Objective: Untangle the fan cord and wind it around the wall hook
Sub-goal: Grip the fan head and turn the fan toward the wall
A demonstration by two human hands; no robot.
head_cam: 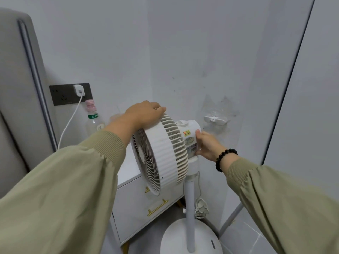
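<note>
Olive-green ribbed-cuff sleeves [55,189] fill the lower corners of the frame, both arms reaching to the round grilled head of the white pedestal fan [161,154] at centre. The left hand [145,114] lies over the top of the head's ribbed ring, fingers curled down over its far edge. The right hand [205,145], a black bead bracelet [224,158] at its wrist, cups the rear motor housing, thumb on the near side and fingers hidden behind. Neither holds the cord. The thin white cord [200,208] sits as a loose tangled bunch low in the frame, just right of the fan's upright white pole [189,198], with a strand rising alongside the pole, so its line runs roughly vertical. The white plastic wall hook [215,119] is fixed to the grey wall just above and right of the right hand. With the bunch almost straight below that hand and the hook just above it, the right hand looks nearer to both, though it must first drop well down.
</note>
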